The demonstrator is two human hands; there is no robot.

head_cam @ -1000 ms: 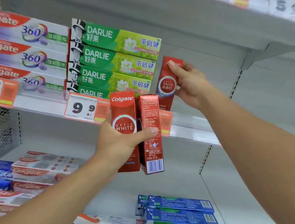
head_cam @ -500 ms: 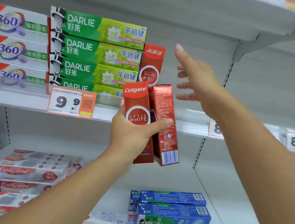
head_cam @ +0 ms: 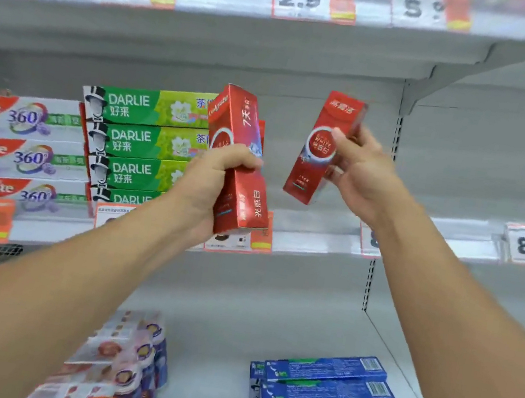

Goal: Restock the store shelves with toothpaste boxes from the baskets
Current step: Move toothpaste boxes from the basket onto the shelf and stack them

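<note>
left hand (head_cam: 212,180) clamped on red box (head_cam: 238,160) | right hand (head_cam: 359,170) pinching second red box (head_cam: 323,146) | risk: loose pinch, box drops short of middle shelf (head_cam: 317,237)

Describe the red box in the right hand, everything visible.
The red toothpaste box is a long, glossy carton that looks like cardboard, with a white ring enclosing "WHITE" and Chinese lettering at its top end. It is held in the air, near upright with its top tilted right, in front of the bare shelf back. Only the right hand touches it, thumb across the front. It is apart from the left hand's boxes.
</note>
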